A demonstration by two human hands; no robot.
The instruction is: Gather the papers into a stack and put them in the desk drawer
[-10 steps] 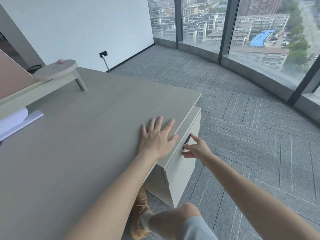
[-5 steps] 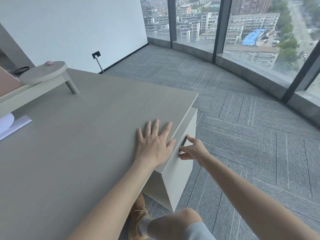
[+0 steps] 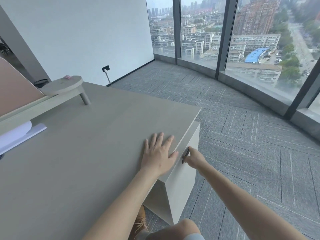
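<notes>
Now | left hand (image 3: pixel 158 155) flat, fingers spread on desk (image 3: pixel 86 161) | right hand (image 3: pixel 194 157) pinching drawer handle (image 3: pixel 186 155)

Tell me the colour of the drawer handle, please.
Dark, nearly black; the head view shows the drawer handle best.

bright window (image 3: pixel 251 32) daylight, soft shadows, bowed wide-angle edges

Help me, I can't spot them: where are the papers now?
In the head view the papers lie at the far left edge of the desk, tucked partly under the raised shelf, well away from both hands.
</notes>
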